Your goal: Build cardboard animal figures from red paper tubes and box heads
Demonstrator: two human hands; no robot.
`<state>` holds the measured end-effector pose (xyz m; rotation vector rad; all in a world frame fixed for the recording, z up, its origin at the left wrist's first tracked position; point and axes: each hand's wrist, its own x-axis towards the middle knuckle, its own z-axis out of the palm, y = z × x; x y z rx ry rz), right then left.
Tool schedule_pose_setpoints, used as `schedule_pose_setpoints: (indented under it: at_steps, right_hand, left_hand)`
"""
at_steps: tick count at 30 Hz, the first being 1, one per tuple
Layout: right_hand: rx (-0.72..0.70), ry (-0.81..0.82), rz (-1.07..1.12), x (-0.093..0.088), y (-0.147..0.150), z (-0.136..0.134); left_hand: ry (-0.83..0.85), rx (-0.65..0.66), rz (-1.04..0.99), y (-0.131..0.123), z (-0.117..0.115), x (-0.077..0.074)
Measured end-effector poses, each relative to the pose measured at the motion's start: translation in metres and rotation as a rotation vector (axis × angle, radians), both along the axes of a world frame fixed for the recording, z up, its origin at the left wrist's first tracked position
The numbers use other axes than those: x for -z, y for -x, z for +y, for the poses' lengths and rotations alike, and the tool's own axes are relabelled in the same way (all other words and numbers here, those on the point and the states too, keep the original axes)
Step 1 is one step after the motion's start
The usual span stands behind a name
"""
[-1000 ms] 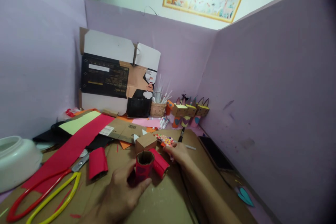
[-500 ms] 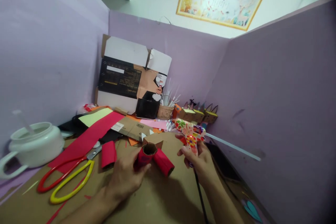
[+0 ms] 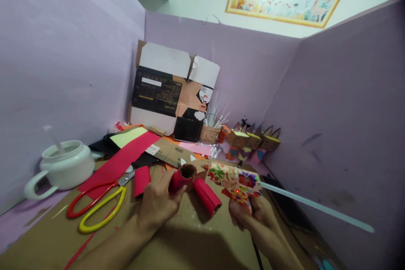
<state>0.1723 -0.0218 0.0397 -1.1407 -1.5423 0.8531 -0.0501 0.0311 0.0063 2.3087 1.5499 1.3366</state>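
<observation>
My left hand (image 3: pixel 161 202) is closed around a red-covered cardboard tube (image 3: pixel 179 178), its open end tilted up toward me. In my right hand (image 3: pixel 256 215) is a flower-patterned hot glue gun (image 3: pixel 232 179), held by its handle. The nozzle points left, a short way from the tube's rim. A long glue stick (image 3: pixel 319 206) juts out from the gun's back, and a small red light glows on its body. Between my hands a second red tube (image 3: pixel 207 197) lies on the cardboard. Left of my left hand sits another red tube (image 3: pixel 142 180).
Scissors (image 3: pixel 101 213) with red and yellow handles lie at left, beside a white pot (image 3: pixel 66 168). Red paper (image 3: pixel 126 156) stretches behind them. A flattened box (image 3: pixel 158 93) leans on the back wall, near a basket of markers (image 3: pixel 209 133) and small cardboard figures (image 3: pixel 249 139).
The glue gun has come lower and nearer to me, and its glue stick looks longer in view. My left hand still holds the tube. The whole view has shifted, moving the background right.
</observation>
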Motion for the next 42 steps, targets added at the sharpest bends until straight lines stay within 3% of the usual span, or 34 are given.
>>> schedule_pose_setpoints:
  at_steps: [9,18,42]
  right_hand:
    - [-0.093,0.030,0.049,-0.007,0.016,-0.004]
    - [-0.139,0.072,0.044,-0.001,0.017,-0.006]
    - [-0.157,0.138,0.080,0.008,0.016,-0.004]
  left_hand:
    - [-0.135,-0.058,0.014,-0.003,0.007,0.010]
    - [-0.263,-0.131,0.109,-0.003,0.009,0.010]
    - [-0.216,-0.112,0.071,-0.002,0.011,0.010]
